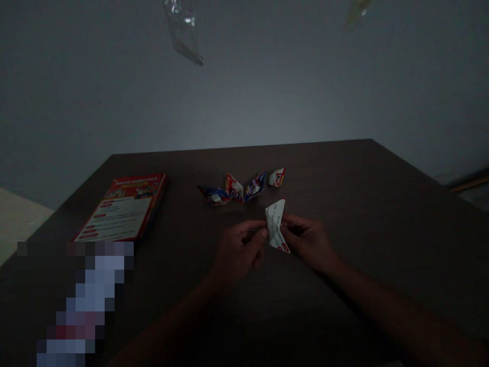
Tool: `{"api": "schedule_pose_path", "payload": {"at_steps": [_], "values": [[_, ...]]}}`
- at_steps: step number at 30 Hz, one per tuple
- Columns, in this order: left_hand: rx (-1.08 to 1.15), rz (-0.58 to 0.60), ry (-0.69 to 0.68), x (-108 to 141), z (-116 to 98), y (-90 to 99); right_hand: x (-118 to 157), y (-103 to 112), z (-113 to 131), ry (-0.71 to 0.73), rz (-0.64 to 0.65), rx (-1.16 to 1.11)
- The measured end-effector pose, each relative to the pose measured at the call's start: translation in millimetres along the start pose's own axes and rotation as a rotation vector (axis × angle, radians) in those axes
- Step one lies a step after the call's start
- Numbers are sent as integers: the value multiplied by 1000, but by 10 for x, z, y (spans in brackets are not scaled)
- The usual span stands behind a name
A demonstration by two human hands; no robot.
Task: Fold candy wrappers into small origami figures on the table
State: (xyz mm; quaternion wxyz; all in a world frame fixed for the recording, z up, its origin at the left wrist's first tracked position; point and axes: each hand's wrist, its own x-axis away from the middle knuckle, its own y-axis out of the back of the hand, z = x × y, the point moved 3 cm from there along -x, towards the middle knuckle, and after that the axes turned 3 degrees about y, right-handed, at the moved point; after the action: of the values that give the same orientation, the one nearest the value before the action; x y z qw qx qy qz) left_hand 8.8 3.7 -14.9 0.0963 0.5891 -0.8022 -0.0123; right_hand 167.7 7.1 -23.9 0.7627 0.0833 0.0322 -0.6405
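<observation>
Though gloom swallowed much of the counter [344,173], the left hand [237,252] and right hand [311,242] both held a folded paper [275,224]

While I looked on, dimness made several things hard to read. Print ran across the folded paper, too small to make out, and the paper hid some of the right fingertips. At lower left, a pixelated patch [100,285] covered whatever lay there, up to the near end of a red-and-white printed stack [122,211]. High on the grey wall [237,102], a clear plastic piece [183,25] and a yellowish scrap [358,10] were cut off by the top of the view.

Both hands were raised over the middle of the counter. The left one pinched the paper's left edge between thumb and forefinger, its other fingers curled under; the right one gripped the opposite edge, thumb forward. The forearms slanted in from the lower corners, sinking into shadow.

Just beyond the hands stood a blue folded piece [216,195], a red one [234,187], a second blue one [254,187] and, slightly apart, a small white-and-red one [277,177]. Dark surface separated the left hand from the stack, and more ran from the right hand to the slanting right edge. The far edge lay along the wall; pale floor [19,209] showed past the left edge.
</observation>
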Motion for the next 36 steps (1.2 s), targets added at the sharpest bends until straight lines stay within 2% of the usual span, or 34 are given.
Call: {"api": "schedule_pose_path", "payload": {"at_steps": [5,9,14,19,24,29,31,36], "values": [[487,121,302,-17,55,-61,19,-8,86,168,-7,344],[669,223,397,8,50,-79,13,-20,164,274,24,475],[533,372,341,13,49,-80,35,-32,203,341,58,470],[253,466,180,-25,86,2,54,-21,161,242,79,365],[-74,408,-3,-41,22,99,58,-41,116,86,140,112],[-250,338,-254,-28,-95,99,50,-69,145,6,98,-44],[-253,310,-268,-21,-93,78,51,-82,148,-1,91,-78],[4,240,-118,-14,3,9,70,-80,160,53,88,-5]]}}
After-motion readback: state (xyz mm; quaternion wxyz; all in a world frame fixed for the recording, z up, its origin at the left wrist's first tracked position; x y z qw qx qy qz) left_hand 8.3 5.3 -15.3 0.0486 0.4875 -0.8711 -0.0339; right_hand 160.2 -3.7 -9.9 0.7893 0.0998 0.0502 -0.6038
